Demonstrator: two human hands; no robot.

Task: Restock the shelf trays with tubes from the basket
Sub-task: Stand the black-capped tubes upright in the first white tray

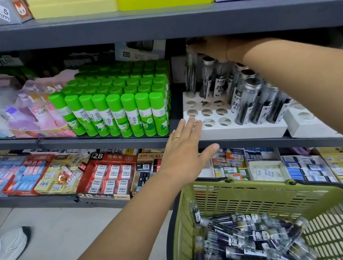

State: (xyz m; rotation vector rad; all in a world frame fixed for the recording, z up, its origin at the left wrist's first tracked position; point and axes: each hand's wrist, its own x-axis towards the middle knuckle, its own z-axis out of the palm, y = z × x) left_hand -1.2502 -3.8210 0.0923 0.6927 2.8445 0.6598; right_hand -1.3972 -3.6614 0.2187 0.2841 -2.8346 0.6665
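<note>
Head view: grey shop shelf [151, 25] above a pale floor [69, 228].

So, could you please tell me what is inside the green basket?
A loose pile of clear tubes with dark contents and silver caps lies inside the green basket. They cover its floor, and the frame edge cuts off the lower part.

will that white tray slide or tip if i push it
Probably slides easily: the tray looks like light card on a smooth shelf. It may pivot, since tubes fill only its back and right holes. Those tall tubes already lean, so a shove could topple some.
</note>
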